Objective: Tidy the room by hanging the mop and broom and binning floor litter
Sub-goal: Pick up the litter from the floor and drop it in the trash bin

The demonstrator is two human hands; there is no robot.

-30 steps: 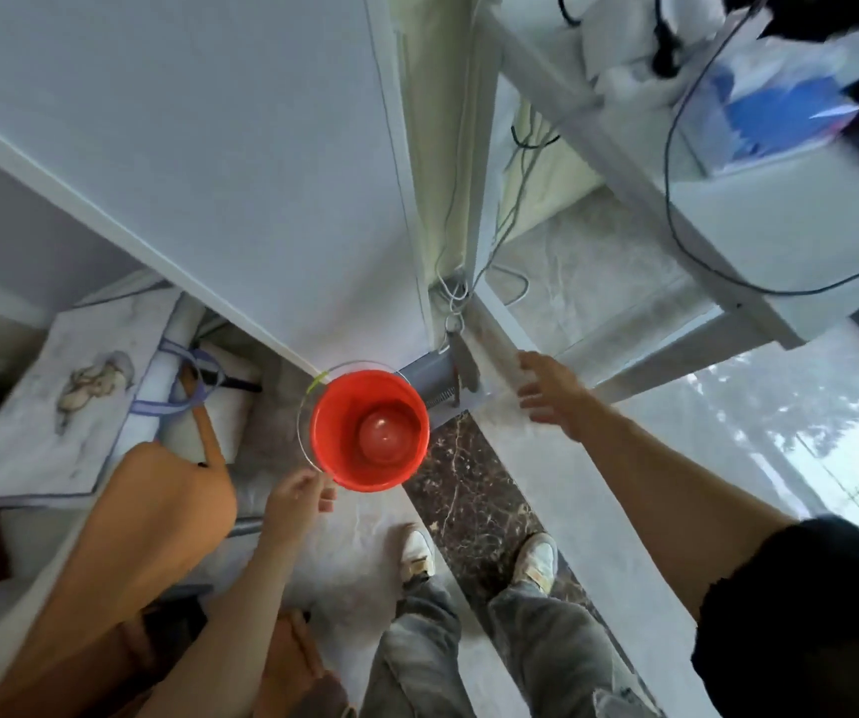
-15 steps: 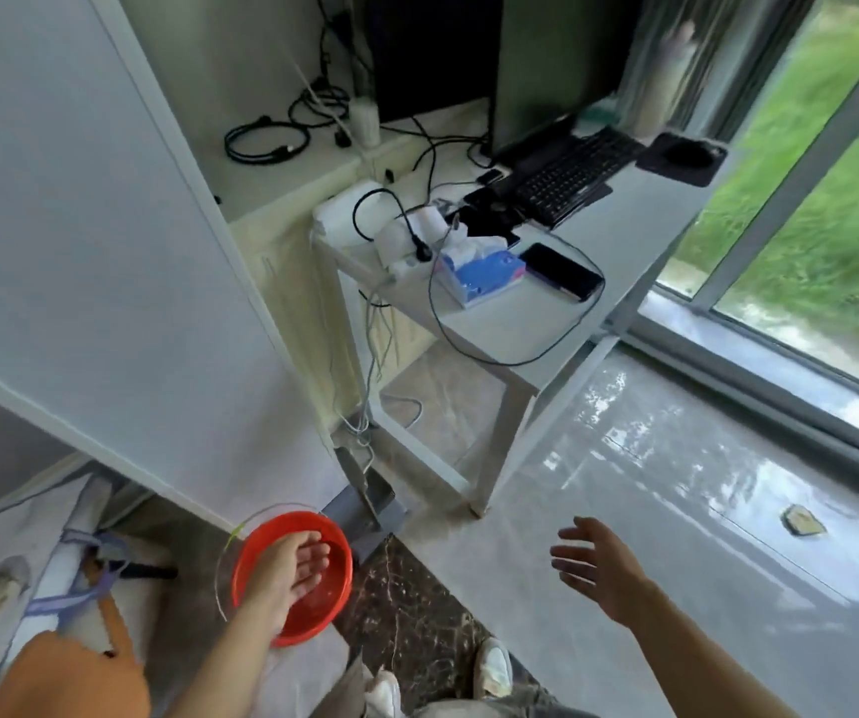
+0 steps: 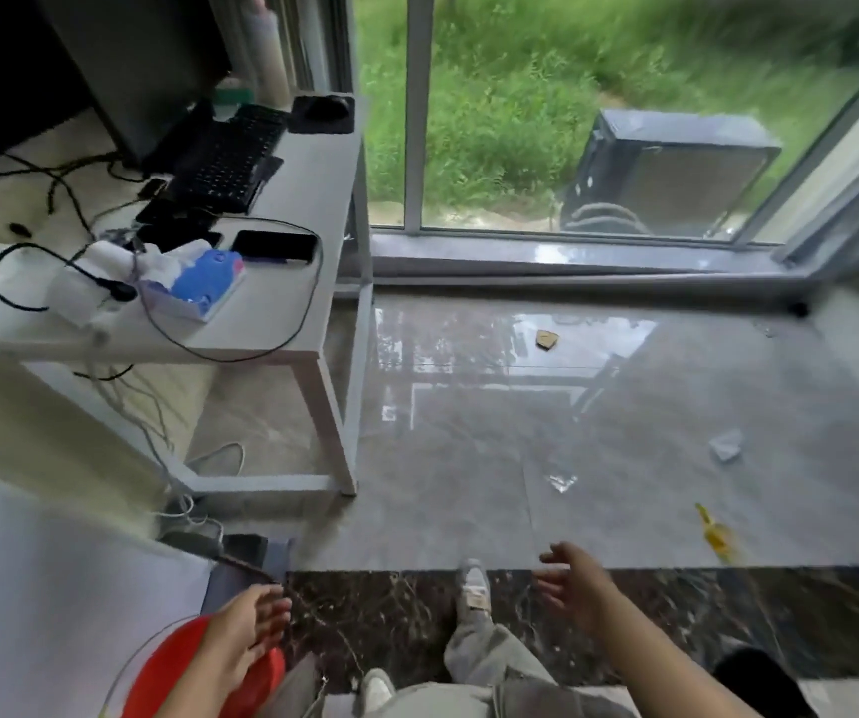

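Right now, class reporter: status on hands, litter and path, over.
Left hand over red bucket, holding nothing; right hand open, empty. Four litter pieces ahead; nearest, yellow scrap. Floor path unobstructed.

Glossy tiled floor (image 3: 468, 484); shiny red plastic bucket (image 3: 168, 676).

L hand (image 3: 248, 632) low, fingers loose & spread, empty | R hand (image 3: 575, 580) out front, palm inward, fingers apart, empty | both forearms bare, extended fwd

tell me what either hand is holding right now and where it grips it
Nothing is held. The left hand hangs open-fingered above the red bucket; the right hand is open over the floor.
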